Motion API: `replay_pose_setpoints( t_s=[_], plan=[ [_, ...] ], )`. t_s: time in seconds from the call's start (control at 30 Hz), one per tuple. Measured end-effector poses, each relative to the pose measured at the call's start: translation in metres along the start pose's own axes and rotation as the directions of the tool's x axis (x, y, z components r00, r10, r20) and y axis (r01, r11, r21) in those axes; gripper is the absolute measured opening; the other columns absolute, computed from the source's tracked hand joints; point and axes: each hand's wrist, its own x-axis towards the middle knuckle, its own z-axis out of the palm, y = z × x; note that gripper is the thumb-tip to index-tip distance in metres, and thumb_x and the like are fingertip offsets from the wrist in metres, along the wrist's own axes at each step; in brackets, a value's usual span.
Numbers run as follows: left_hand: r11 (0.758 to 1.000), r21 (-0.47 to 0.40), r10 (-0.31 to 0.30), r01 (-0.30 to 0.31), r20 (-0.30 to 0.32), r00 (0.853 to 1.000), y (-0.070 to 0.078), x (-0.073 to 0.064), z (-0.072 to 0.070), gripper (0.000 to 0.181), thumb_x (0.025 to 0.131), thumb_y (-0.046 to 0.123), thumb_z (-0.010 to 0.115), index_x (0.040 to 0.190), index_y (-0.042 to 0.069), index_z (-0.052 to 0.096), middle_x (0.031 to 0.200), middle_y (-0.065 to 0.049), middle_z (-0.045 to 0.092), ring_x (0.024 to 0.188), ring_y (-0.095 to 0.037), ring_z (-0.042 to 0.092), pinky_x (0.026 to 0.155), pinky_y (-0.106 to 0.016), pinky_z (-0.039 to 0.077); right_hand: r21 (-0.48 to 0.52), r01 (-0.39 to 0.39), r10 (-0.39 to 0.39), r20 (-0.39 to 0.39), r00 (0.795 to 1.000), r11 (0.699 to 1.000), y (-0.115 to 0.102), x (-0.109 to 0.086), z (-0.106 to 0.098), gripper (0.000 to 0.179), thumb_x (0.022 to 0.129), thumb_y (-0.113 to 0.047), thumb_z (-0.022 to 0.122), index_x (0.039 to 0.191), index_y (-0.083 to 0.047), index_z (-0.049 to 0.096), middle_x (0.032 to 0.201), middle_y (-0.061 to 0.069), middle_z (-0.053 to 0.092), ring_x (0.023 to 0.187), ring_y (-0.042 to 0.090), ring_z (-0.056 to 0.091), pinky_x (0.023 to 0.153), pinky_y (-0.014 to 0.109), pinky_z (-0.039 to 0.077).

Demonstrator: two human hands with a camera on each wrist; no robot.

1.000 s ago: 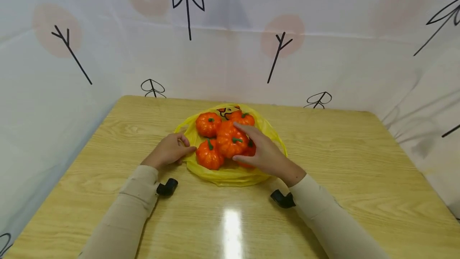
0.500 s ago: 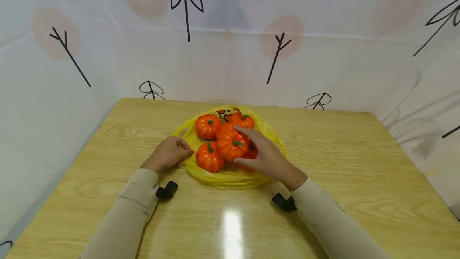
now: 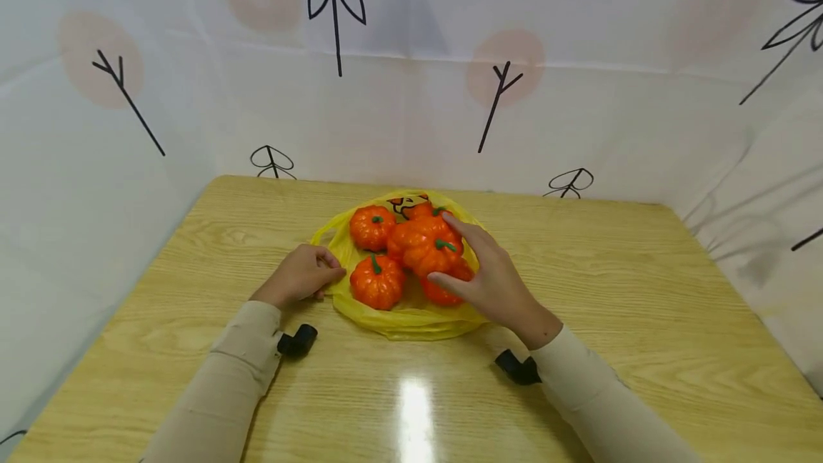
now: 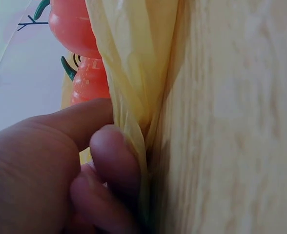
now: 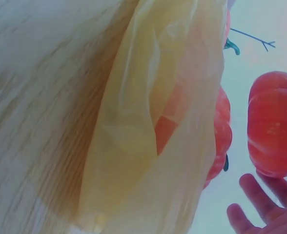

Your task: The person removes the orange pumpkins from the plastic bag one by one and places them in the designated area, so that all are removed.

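Five glossy orange ribbed toy pumpkins with green stems are counted in and above a thin yellow plastic bag (image 3: 411, 325) on the pale wood-grained counter (image 3: 154, 320). One of them, the lifted orange pumpkin (image 3: 424, 245), is gripped by the right hand (image 3: 494, 286), fingers on its far side and thumb on its near side. It lies to the left of that palm; being squat and round, it has no marked long axis, and its stem points toward the palm. The right wrist view shows it raised, apart from the bag. The right hand is nearer; the left hand (image 3: 301, 277) pinches the bag's left edge between curled fingers. Below sit the front-left pumpkin (image 3: 377, 283) and the front-right pumpkin (image 3: 441, 294).

Compared with half a second ago, the lifted pumpkin and right hand have shifted right; the left hand is practically unmoved.
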Motion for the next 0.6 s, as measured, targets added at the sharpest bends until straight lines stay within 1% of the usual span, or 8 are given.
replay_pose_setpoints(
  t_s=[0.2,0.33,0.6],
  plan=[
    [1.0,0.012,0.016,-0.015,-0.007,1.0,-0.003,0.002,0.001,0.02,0.094,0.028,0.067,0.097,0.008,0.068,0.064,0.0,0.059,0.048,-0.011,0.057,0.053,-0.027,0.051,-0.018,-0.024,0.024,-0.002,1.0,1.0,0.001,-0.003,-0.006,0.087,0.083,-0.03,0.082,0.155,-0.022,0.035,0.152,0.008,0.046,0.139,0.031,0.045,0.112,0.059,0.038],
    [1.0,0.021,0.02,-0.019,-0.011,1.0,-0.004,0.003,0.001,0.019,0.094,0.027,0.066,0.097,0.008,0.068,0.065,-0.001,0.06,0.048,-0.012,0.057,0.053,-0.027,0.051,-0.032,-0.031,0.03,-0.022,0.999,0.999,0.006,-0.002,-0.008,0.087,0.083,-0.031,0.082,0.156,-0.023,0.035,0.151,0.01,0.047,0.138,0.032,0.045,0.112,0.059,0.038],
    [0.999,0.036,0.019,-0.019,-0.013,1.0,-0.004,0.004,0.001,0.02,0.094,0.028,0.064,0.097,0.008,0.068,0.068,-0.002,0.061,0.05,-0.013,0.058,0.055,-0.027,0.051,-0.047,-0.046,0.043,-0.07,0.997,0.998,0.017,-0.001,-0.016,0.086,0.084,-0.027,0.081,0.155,-0.013,0.035,0.149,0.013,0.049,0.138,0.035,0.045,0.111,0.06,0.038]
  ],
)
